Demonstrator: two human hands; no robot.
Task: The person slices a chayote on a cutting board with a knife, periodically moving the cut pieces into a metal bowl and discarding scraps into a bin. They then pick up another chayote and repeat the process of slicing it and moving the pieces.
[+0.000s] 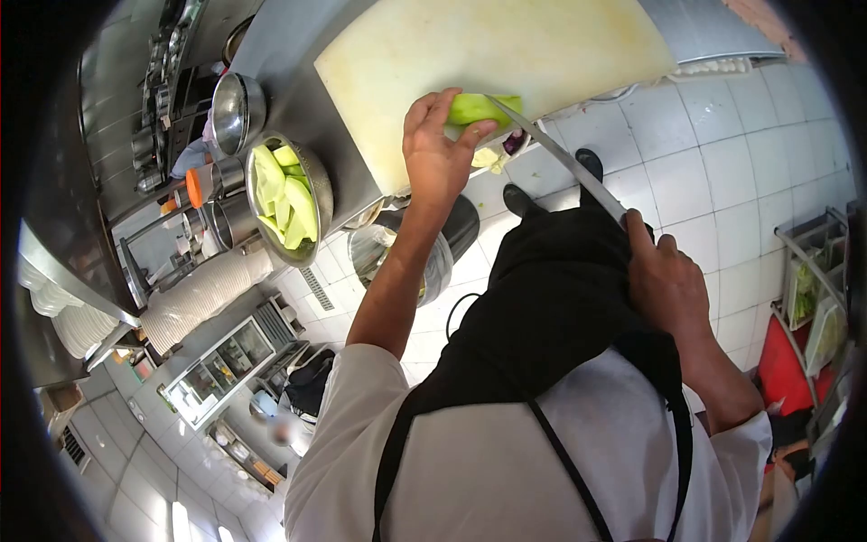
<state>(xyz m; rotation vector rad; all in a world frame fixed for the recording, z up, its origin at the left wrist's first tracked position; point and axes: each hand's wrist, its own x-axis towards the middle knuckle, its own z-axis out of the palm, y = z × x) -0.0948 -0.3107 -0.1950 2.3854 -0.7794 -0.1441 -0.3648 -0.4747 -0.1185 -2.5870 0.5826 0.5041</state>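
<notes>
My left hand (436,144) grips one end of a bright green vegetable piece (476,109), fingers over its far side and thumb on the near side. It lies near the front edge of a large pale cutting board (506,45). In my right hand (666,275) is a long knife (569,163), held by its handle. The blade slants up and left, its tip overlapping the top of the green piece. Left of the board, a metal bowl (320,181) holds several long, pale green vegetable pieces (287,203).
An empty-looking metal bowl (237,113) stands behind the filled one. Under the board's front edge are scraps and something purple (514,142). A lined bin (433,271) stands on the tiled floor (713,163). Stacked white plates (194,303) are at left, a rack (817,289) at right.
</notes>
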